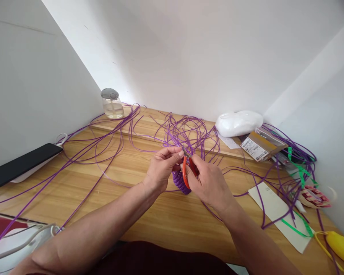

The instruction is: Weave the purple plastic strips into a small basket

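Just right of the middle, my right hand [210,183] is closed round the orange handles of small pliers [185,173]. Their metal jaws point up and away, close to my left fingertips. My left hand [159,168] pinches at the purple woven piece [180,183], whose lower part shows beneath both hands. Its upper part is hidden by my fingers. A tangle of loose purple strands [186,131] spreads from it over the table behind. Whether the jaws close on a strand is too small to tell.
Long purple strands cross the wooden table [117,214]. A grey-lidded jar [113,107] stands back left, near a black phone [23,164]. To the right are a white glossy form [239,122], a labelled packet [255,147], cream card [281,217] and a yellow object [341,248].
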The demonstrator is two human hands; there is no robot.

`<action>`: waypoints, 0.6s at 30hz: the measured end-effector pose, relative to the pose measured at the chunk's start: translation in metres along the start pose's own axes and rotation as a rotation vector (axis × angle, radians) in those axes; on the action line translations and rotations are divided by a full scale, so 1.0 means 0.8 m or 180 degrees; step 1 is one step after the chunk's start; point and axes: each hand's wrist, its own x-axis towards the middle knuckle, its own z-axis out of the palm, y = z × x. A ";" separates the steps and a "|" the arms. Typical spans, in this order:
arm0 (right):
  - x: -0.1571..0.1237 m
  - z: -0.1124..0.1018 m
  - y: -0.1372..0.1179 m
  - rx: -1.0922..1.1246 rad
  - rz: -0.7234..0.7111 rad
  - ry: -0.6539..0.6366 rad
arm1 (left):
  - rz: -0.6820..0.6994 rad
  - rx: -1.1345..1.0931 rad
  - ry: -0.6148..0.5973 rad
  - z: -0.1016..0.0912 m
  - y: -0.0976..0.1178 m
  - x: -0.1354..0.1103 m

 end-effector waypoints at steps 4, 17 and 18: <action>-0.002 -0.003 0.000 -0.0075 0.0027 -0.0050 | -0.0113 -0.0090 0.0053 -0.001 -0.003 0.001; -0.006 -0.003 0.001 -0.0198 0.0078 -0.0120 | -0.0275 -0.0257 0.0089 -0.001 -0.007 0.004; -0.007 -0.003 0.002 -0.0188 0.0070 -0.0115 | -0.0292 -0.0266 0.0088 -0.002 -0.008 0.005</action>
